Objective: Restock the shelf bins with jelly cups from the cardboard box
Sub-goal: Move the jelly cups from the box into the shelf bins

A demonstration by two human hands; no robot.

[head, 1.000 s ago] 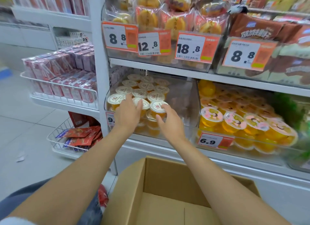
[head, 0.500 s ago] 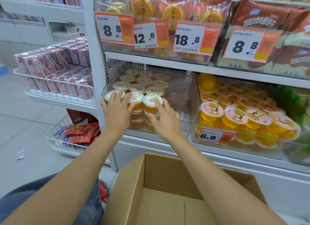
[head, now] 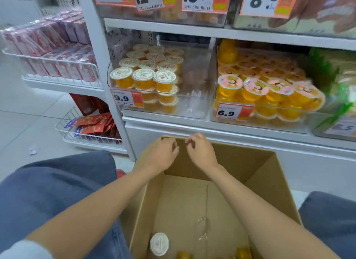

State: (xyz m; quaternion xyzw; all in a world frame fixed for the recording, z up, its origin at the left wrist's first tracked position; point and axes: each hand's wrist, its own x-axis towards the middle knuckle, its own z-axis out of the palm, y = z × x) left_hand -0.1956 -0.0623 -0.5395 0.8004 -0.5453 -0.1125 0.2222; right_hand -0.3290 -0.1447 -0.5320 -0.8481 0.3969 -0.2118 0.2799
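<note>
Head view: both hands are held empty over the cardboard box (head: 258,181).

The left hand (head: 159,154) and right hand (head: 200,152) are seen loosely curled, grasping nothing, near the box's far wall. A few jelly cups (head: 159,243) are left on the box floor. More are stacked in the clear shelf bin (head: 198,89) marked 9.9, its right part bare. A neighbouring bin (head: 269,121) is packed with pink-lidded cups. Denim-clad knees flank the box.

Orange jelly cups (head: 143,79) with white lids, brown cardboard box (head: 265,183)
</note>
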